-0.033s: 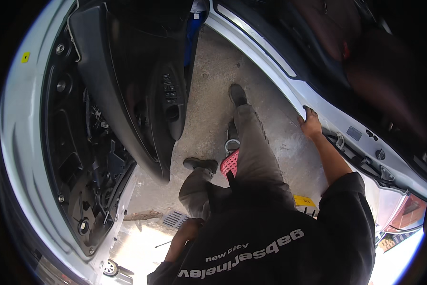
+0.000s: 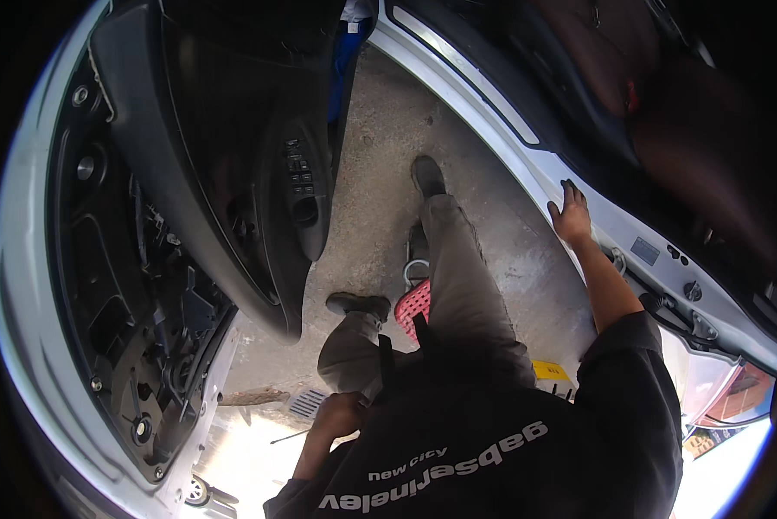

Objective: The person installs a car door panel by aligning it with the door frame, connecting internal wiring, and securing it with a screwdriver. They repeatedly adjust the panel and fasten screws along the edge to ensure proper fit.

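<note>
My right hand rests with fingers spread on the white door frame of a car, at the right. Close by, a dark latch fitting sits on the same frame. My left hand is curled near my waist, its fingers mostly hidden. A thin dark rod sticks out beside that wrist; whether the hand holds it I cannot tell. To the left stands the open car door, its black inner panel carrying window switches. Cables and metal parts show inside the uncovered door shell.
A red perforated basket or stool stands between my legs on the concrete floor. Behind me are a yellow object and a drain grate. A dark red seat lies inside the car. Something blue shows near the door hinge.
My right hand has shifted slightly along the door frame and its fingers have spread. The view has moved a little, and the door panel appears farther left. My left hand stays curled near my waist.
</note>
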Available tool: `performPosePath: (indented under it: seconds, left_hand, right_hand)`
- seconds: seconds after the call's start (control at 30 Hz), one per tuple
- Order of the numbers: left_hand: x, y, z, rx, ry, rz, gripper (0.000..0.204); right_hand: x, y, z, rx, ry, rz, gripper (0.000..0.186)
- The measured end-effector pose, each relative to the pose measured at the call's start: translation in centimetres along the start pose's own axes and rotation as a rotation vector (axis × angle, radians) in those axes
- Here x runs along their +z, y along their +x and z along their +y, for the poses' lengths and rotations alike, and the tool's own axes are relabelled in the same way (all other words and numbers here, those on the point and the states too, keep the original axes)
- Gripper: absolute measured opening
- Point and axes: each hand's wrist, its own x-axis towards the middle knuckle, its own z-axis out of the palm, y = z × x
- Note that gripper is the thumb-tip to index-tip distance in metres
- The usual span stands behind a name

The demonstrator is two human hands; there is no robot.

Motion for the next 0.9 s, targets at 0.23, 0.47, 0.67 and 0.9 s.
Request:
performPosePath:
  seconds: [0.23, 0.47, 0.67, 0.9]
  left_hand:
    - [-6.5, 18.3, 6.0, 0.227, -0.337, 0.329, 0.051]
    - [-3.8, 39.0, -0.4, 0.136, 0.028, 0.580, 0.047]
    - [0.8, 44.5, -3.6, -0.109, -0.154, 0.694, 0.049]
    - [2.3, 41.5, -5.3, -0.201, -0.170, 0.526, 0.064]
  right_hand:
    - [8.6, 16.4, 8.7, -0.006, -0.430, -0.142, 0.102]
    - [14.2, 18.9, 11.4, -0.074, -0.477, 0.417, 0.070]
    - [14.0, 18.8, 11.0, -0.103, -0.420, 0.480, 0.068]
    - [12.2, 20.0, 9.7, 0.021, -0.281, 0.307, 0.077]
